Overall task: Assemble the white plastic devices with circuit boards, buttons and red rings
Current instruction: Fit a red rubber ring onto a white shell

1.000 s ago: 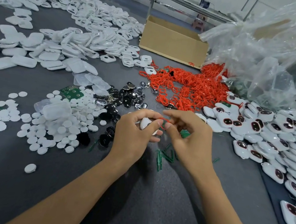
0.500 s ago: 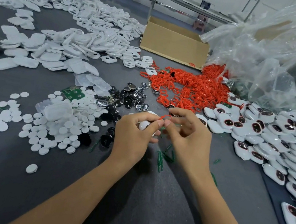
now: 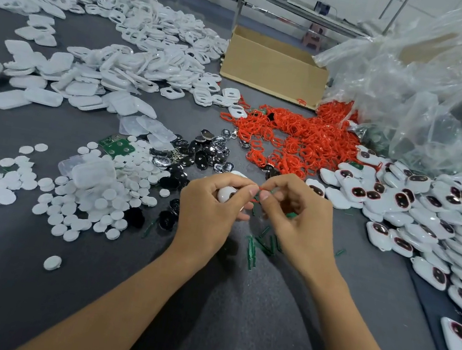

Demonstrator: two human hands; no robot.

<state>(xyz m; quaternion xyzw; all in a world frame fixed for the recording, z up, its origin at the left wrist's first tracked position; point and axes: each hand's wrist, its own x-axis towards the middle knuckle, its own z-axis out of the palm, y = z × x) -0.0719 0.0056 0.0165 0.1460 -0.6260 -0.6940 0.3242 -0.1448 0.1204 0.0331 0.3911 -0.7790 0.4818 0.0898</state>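
My left hand grips a white plastic device shell, mostly hidden by the fingers. My right hand pinches a thin red ring at the shell's edge, where the thumb and forefinger of both hands meet. Behind the hands lies a big heap of red rings. Assembled white devices with dark windows pile up at the right. White round buttons are spread at the left, next to a green circuit board and black and silver parts.
Empty white shells cover the far left of the grey table. A cardboard box stands at the back. A large clear plastic bag fills the right rear. Green strips lie just below the hands.
Both hands have lifted slightly away from me with the shell and the red ring. The fingertips stay together at the shell's edge.
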